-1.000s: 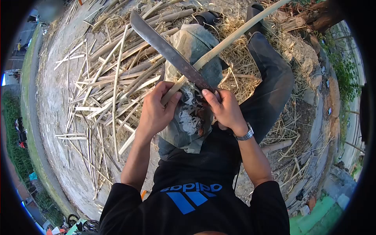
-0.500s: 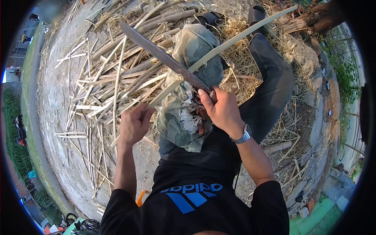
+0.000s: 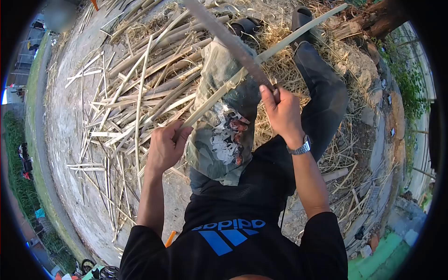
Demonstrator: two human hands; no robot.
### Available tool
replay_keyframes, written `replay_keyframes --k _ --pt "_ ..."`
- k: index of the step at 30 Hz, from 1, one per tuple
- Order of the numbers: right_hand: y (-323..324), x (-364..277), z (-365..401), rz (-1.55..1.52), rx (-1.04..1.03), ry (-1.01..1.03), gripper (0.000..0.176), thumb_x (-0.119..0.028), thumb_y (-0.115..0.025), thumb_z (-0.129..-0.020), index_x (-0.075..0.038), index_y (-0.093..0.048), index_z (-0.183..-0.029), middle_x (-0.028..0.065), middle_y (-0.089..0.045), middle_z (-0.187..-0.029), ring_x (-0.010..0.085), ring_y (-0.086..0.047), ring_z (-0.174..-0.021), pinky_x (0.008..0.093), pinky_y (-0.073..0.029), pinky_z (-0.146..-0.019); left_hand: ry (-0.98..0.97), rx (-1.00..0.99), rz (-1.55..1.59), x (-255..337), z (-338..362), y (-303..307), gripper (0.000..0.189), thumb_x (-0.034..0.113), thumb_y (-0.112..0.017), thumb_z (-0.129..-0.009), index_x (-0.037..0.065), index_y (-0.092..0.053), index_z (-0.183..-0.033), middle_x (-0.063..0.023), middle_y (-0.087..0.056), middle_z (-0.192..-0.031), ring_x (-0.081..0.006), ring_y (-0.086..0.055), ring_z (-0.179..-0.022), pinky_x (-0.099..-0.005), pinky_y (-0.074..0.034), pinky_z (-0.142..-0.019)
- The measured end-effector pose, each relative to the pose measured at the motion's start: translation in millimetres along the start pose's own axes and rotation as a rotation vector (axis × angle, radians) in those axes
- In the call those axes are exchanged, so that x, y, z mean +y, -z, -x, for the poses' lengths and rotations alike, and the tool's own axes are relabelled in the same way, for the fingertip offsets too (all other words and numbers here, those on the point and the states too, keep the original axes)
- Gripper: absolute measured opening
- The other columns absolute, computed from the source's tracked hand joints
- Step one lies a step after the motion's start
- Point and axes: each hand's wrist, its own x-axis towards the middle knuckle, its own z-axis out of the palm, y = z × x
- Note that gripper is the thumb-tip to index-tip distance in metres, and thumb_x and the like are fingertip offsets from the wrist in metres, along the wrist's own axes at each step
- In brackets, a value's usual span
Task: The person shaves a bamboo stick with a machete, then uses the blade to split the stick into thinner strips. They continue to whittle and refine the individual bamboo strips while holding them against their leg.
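My left hand point(image 3: 167, 143) is closed around the near end of a long pale bamboo strip point(image 3: 215, 96), which slants up to the right across my lap. In my right hand point(image 3: 281, 112) is the handle of a long machete point(image 3: 228, 42), its dark blade pointing up and to the left. The blade crosses over the strip near its middle; whether it touches cannot be made out. Under both lies a camouflage cloth point(image 3: 205, 154) with a white and red print, draped over my leg. A metal watch point(image 3: 300, 146) is on my right wrist.
Many split bamboo strips point(image 3: 140, 93) lie heaped on the concrete ground point(image 3: 70, 126) to the left. Thin shavings point(image 3: 275, 37) surround my feet. A rough rock point(image 3: 357, 74) and a log point(image 3: 373, 23) stand at the right.
My right hand and the machete have moved up and to the right along the strip. My left hand has shifted slightly right, still gripping the strip's end.
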Motion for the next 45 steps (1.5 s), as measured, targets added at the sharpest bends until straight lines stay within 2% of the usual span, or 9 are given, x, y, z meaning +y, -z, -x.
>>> replay_keyframes --k 9,13,17,21,27,30,35,41,45 --pt "1.6 11.5 0.9 -0.027 0.017 0.058 0.046 -0.036 -0.070 -0.101 0.000 -0.057 -0.075 0.0076 -0.050 -0.052 0.0213 -0.048 -0.043 0.0391 -0.037 -0.046 0.007 -0.043 -0.021 -0.4 3.1 -2.2 0.024 0.018 -0.073 -0.097 -0.001 -0.066 -0.084 -0.0116 -0.051 -0.056 -0.0206 -0.044 -0.047 -0.0356 -0.037 -0.049" --pt "0.0 7.2 -10.7 -0.021 0.062 -0.124 0.049 -0.038 -0.069 -0.101 0.000 -0.059 -0.072 0.0081 -0.054 -0.052 0.0211 -0.051 -0.044 0.0386 -0.038 -0.047 -0.082 0.018 -0.033 0.9 -4.2 -12.4 0.024 0.017 -0.073 -0.096 -0.001 -0.064 -0.082 -0.0115 -0.053 -0.055 -0.0222 -0.045 -0.045 -0.0362 -0.038 -0.048" --pt "-10.0 -33.0 25.7 -0.111 -0.206 0.052 0.045 -0.040 -0.071 -0.099 -0.002 -0.062 -0.077 0.0044 -0.050 -0.052 0.0184 -0.051 -0.046 0.0374 -0.040 -0.049 -0.102 0.019 0.001 7.2 -17.1 -16.7 0.030 0.018 -0.074 -0.096 0.000 -0.059 -0.077 -0.0096 -0.049 -0.053 -0.0194 -0.042 -0.044 -0.0356 -0.036 -0.047" --pt "19.6 -27.9 -19.7 -0.168 0.157 -0.025 0.042 -0.038 -0.070 -0.100 -0.002 -0.064 -0.080 0.0029 -0.048 -0.050 0.0129 -0.044 -0.043 0.0348 -0.035 -0.044 -0.132 0.097 0.059 18.3 -5.3 -3.2 0.032 0.017 -0.073 -0.097 0.001 -0.056 -0.075 -0.0063 -0.043 -0.052 -0.0169 -0.034 -0.045 -0.0342 -0.031 -0.046" --pt "-4.9 -34.4 20.2 -0.069 -0.088 0.086 0.036 -0.034 -0.071 -0.099 0.000 -0.067 -0.088 0.0051 -0.050 -0.055 0.0160 -0.048 -0.047 0.0342 -0.038 -0.047 -0.099 0.091 0.037 16.8 -9.7 -10.3 0.032 0.016 -0.075 -0.095 0.001 -0.058 -0.074 -0.0074 -0.044 -0.050 -0.0152 -0.036 -0.044 -0.0339 -0.032 -0.045" --pt "6.8 -17.2 5.7 -0.132 0.054 -0.026 0.038 -0.034 -0.069 -0.102 0.001 -0.066 -0.086 0.0032 -0.047 -0.054 0.0119 -0.044 -0.048 0.0341 -0.036 -0.047 -0.052 0.061 0.047 10.1 8.6 -5.9 0.029 0.014 -0.075 -0.095 0.000 -0.060 -0.075 -0.0087 -0.046 -0.051 -0.0147 -0.038 -0.044 -0.0339 -0.033 -0.045" --pt "27.4 11.7 -21.6 -0.058 0.257 -0.166 0.043 -0.033 -0.067 -0.102 0.003 -0.063 -0.080 0.0063 -0.054 -0.054 0.0148 -0.047 -0.047 0.0374 -0.037 -0.047 0.019 0.059 0.072 -4.7 23.0 0.1 0.026 0.013 -0.073 -0.097 -0.001 -0.061 -0.078 -0.0099 -0.050 -0.052 -0.0145 -0.041 -0.044 -0.0335 -0.033 -0.046" --pt "-13.0 -39.3 47.2 -0.094 -0.284 0.002 0.038 -0.036 -0.073 -0.097 -0.002 -0.063 -0.084 0.0116 -0.060 -0.059 0.0315 -0.063 -0.052 0.0404 -0.046 -0.049 0.035 0.065 0.073 14.3 14.0 -11.5 0.031 0.015 -0.072 -0.097 -0.001 -0.058 -0.075 -0.0047 -0.040 -0.051 -0.0127 -0.031 -0.049 -0.0331 -0.030 -0.047" --pt "-7.9 -33.8 30.1 -0.051 -0.066 0.093 0.039 -0.036 -0.074 -0.097 -0.003 -0.061 -0.081 0.0096 -0.058 -0.056 0.0297 -0.060 -0.048 0.0406 -0.044 -0.048 0.054 0.072 0.097 6.4 25.3 -2.8 0.030 0.016 -0.073 -0.097 0.000 -0.059 -0.076 -0.0056 -0.042 -0.051 -0.0140 -0.032 -0.048 -0.0330 -0.030 -0.047"
